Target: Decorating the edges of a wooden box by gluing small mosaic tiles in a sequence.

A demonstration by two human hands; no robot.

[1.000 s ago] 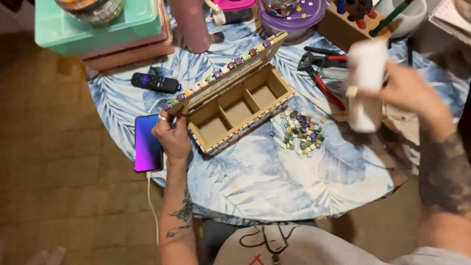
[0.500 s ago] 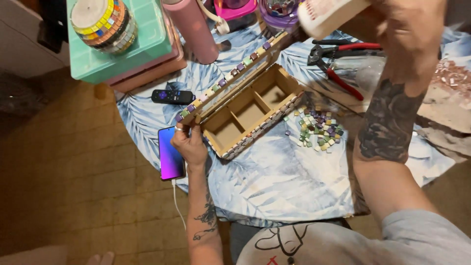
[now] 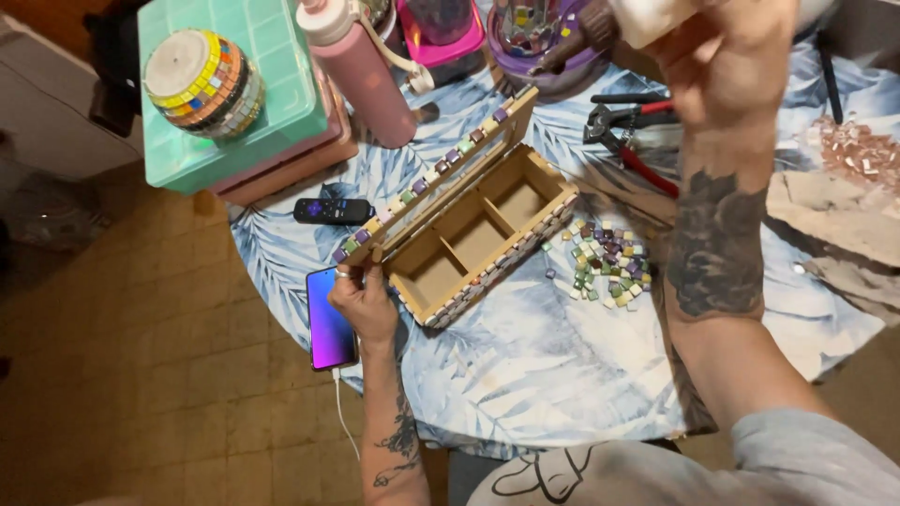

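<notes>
A wooden box (image 3: 473,239) with three compartments lies open on the round table, its lid (image 3: 431,178) edged with small coloured mosaic tiles. My left hand (image 3: 364,302) grips the near corner of the lid. My right hand (image 3: 727,61) is raised high above the table, closed around a white bottle (image 3: 652,14) whose dark nozzle (image 3: 567,42) points left. A pile of small coloured tiles (image 3: 607,267) lies just right of the box.
A phone (image 3: 330,319) on a cable lies by my left hand, a black remote (image 3: 333,210) behind it. At the back stand a pink bottle (image 3: 361,70), a green case (image 3: 239,89) with a mosaic pot (image 3: 202,84), and red-handled pliers (image 3: 633,131). Pink tiles (image 3: 858,150) sit far right.
My right hand has lifted the white bottle from beside the box up toward the camera and tipped it sideways. My left hand stays on the lid.
</notes>
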